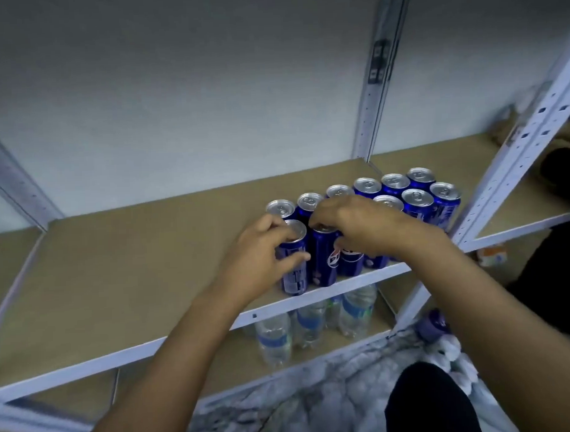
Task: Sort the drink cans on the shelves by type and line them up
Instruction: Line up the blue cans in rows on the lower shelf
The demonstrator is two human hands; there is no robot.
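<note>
Several blue Pepsi cans [417,201] stand in two rows on the right part of a tan shelf board [133,269]. My left hand [262,255] wraps around the leftmost front can [293,273], thumb across its side. My right hand [358,227] comes from the right and grips the top of the front can beside it [324,263] with its fingertips. Two more front cans are partly hidden under my right wrist. The back row runs from behind my hands to the right upright.
A white metal upright [514,162] stands right of the cans. Clear water bottles [275,335] stand on the lower shelf. A blue can [433,323] lies on the patterned floor at right. The shelf's left half is bare board.
</note>
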